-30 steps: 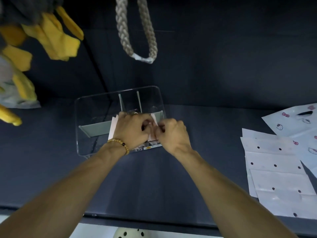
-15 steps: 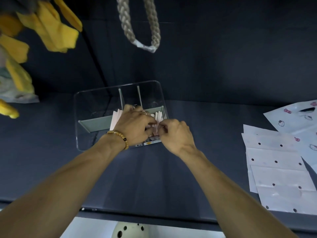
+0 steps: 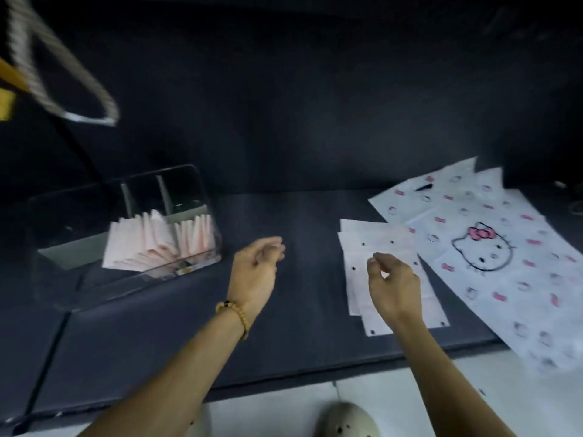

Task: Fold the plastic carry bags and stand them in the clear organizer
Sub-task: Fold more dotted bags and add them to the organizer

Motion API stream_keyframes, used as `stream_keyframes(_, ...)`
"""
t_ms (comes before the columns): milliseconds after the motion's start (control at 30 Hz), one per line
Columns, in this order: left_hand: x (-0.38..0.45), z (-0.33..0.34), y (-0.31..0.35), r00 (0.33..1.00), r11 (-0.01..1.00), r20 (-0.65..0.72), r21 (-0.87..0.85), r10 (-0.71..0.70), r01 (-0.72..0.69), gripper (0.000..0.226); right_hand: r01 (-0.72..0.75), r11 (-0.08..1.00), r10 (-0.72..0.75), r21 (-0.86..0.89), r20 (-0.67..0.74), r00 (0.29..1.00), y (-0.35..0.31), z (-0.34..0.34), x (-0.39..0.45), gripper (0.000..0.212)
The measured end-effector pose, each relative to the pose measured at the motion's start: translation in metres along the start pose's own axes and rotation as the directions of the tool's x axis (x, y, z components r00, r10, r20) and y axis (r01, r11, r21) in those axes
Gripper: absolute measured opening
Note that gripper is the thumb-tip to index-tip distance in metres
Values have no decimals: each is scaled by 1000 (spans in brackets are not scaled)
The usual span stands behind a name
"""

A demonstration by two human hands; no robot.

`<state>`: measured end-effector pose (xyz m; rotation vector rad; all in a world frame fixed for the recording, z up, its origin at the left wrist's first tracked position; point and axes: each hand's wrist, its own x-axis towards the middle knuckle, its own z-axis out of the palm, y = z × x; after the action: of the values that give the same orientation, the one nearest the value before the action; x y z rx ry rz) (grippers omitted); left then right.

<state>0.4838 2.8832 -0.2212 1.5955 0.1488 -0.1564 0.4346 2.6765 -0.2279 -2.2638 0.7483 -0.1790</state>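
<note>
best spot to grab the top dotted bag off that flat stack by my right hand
Take the top dotted bag at its near left corner, coming from the left and above with the right hand, which hovers there with nothing in it. The bags lie flat and staggered on the dark mat, so probably only an exposed edge gives the fingers something to lift.
</note>
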Motion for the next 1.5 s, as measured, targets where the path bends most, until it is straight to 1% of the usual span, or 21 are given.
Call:
stream_keyframes(100,-9,41,-32,977,954,206,279,54,-111,15,-80,976,90,-203,42,995,58,-25,-3,52)
stream_keyframes(200,-10,69,-53,886,764,450,530,113,-367,35,12,929,46,-371,146,988,93,-31,-12,56)
stream_keyframes(333,-8,99,-75,661,376,746,591,82,-714,59,119,894,-99,-431,69,993,106,-28,-15,22)
stream_keyframes(367,-8,104,-80,628,304,774,582,76,-754,58,136,884,-121,-447,60,991,105,-27,-14,18)
stream_keyframes(433,-9,111,-84,618,245,772,577,147,-779,44,168,881,-158,-442,58,986,105,-28,-11,17)
stream_keyframes(500,-10,114,-83,619,255,741,565,261,-785,27,187,886,-180,-424,57,982,102,-30,-11,18)
stream_keyframes(633,-8,98,-72,654,350,681,556,328,-754,24,196,933,-225,-303,-66,972,85,-27,-21,16)
stream_keyframes(700,-5,71,-63,676,361,657,574,333,-736,20,283,935,-298,-215,-43,954,70,-23,-29,35)
stream_keyframes(767,-2,35,-55,699,357,641,602,317,-714,17,417,884,-383,-210,184,905,55,-15,-37,68)
stream_keyframes(833,-2,-1,-47,737,363,627,645,250,-672,19,558,792,-409,-249,463,787,41,2,-43,96)
stream_keyframes(867,-3,-18,-44,760,366,613,671,217,-645,20,618,746,-407,-248,564,719,34,12,-46,102)
stream_keyframes(933,-3,-47,-40,805,374,570,719,163,-585,20,698,677,-433,-232,643,632,23,34,-54,94)
stream_keyframes(1067,-11,-86,-43,861,399,508,784,27,-475,21,802,524,-557,-286,598,577,15,56,-62,47)
stream_keyframes(1167,-28,-90,-56,869,449,494,768,37,-456,44,806,484,-547,-339,602,582,5,58,-58,43)
stream_keyframes(1233,-38,-80,-61,871,543,482,708,95,-451,36,812,457,-539,-364,613,578,-4,60,-58,40)
stream_keyframes(1267,-40,-75,-62,888,594,445,687,112,-420,19,806,478,-540,-349,606,583,-9,59,-58,33)
stream_keyframes(1300,-41,-72,-64,919,657,375,665,118,-356,15,774,559,-537,-297,581,611,-12,58,-57,21)
stream_keyframes(1333,-39,-71,-66,953,720,282,638,112,-273,24,698,682,-495,-218,564,661,-13,55,-55,15)
stream_keyframes(1400,-34,-72,-66,989,806,133,576,68,-133,30,417,908,-317,-51,568,760,-13,51,-48,22)
stream_keyframes(1467,-30,-75,-66,996,807,89,587,14,-64,31,146,977,-208,154,557,804,-11,52,-44,11)
stream_keyframes(1500,-27,-75,-67,997,798,76,601,-1,-45,35,67,975,-174,210,548,818,-7,56,-44,15)
